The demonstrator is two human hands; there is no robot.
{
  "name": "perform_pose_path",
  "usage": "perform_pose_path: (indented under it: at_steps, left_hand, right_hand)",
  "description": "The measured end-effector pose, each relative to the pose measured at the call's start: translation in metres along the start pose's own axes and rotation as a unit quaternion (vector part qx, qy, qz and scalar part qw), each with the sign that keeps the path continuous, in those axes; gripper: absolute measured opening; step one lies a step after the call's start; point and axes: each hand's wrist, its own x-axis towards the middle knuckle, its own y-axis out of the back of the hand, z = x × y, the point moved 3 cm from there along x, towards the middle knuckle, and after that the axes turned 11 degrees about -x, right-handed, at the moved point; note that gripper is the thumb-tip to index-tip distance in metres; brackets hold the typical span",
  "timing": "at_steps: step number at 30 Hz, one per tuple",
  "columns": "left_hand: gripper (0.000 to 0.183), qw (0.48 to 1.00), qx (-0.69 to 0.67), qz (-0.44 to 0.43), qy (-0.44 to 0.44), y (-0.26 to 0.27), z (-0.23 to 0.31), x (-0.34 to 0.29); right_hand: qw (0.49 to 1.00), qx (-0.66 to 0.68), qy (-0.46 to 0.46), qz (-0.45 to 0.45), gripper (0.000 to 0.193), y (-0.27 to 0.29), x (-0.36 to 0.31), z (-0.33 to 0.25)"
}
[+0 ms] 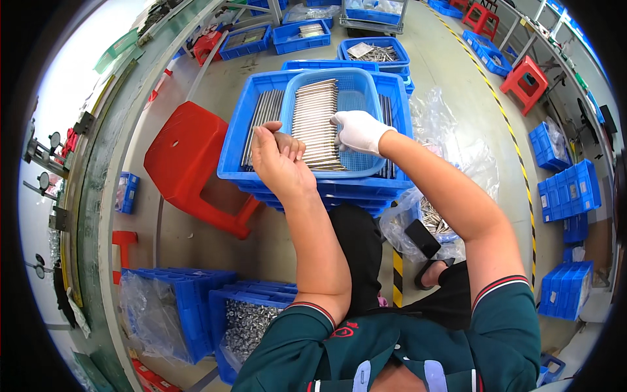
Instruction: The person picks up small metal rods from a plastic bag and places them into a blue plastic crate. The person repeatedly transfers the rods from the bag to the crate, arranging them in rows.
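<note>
Shiny metal rods (315,117) lie side by side in a row in a light blue basket (361,81). The basket rests on a larger blue crate (230,157), where more rods (266,111) show at its left and right. My left hand (282,160), bare, is at the basket's near left edge with its fingers curled in; whatever they may hold is hidden. Over the right ends of the rods, my right hand (361,132) wears a white glove. Its fingers are bent and pressed together, and I cannot see what is between them.
A red plastic stool (189,147) stands left of the crate stack. Below it are blue bins, one with small metal parts (251,326). Clear plastic bags (450,144) and a dark phone (422,238) are at the right. More blue crates (568,191) line the right side.
</note>
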Motion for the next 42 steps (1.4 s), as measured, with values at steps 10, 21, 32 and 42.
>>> perform_pose_path:
  at_steps: [10,21,32,42]
  left_hand:
    - [0.032,1.0,-0.003,0.002,0.002,0.0,0.0,-0.001]
    - [0.027,0.992,0.032,-0.103,0.068,-0.038,-0.029,-0.026]
    - [0.02,0.866,-0.015,-0.275,0.418,-0.081,-0.133,-0.133]
    - [0.02,0.834,0.095,-0.229,0.493,-0.075,-0.177,-0.159]
  right_hand:
    - [1.0,-0.001,-0.009,0.002,0.028,-0.002,-0.003,-0.009]
    - [0.957,0.078,0.055,0.273,0.029,0.064,-0.067,0.049]
    - [0.945,0.035,-0.302,0.117,0.026,-0.021,-0.208,0.354]
    - [0.899,-0.063,-0.405,-0.15,0.032,-0.218,-0.262,0.441]
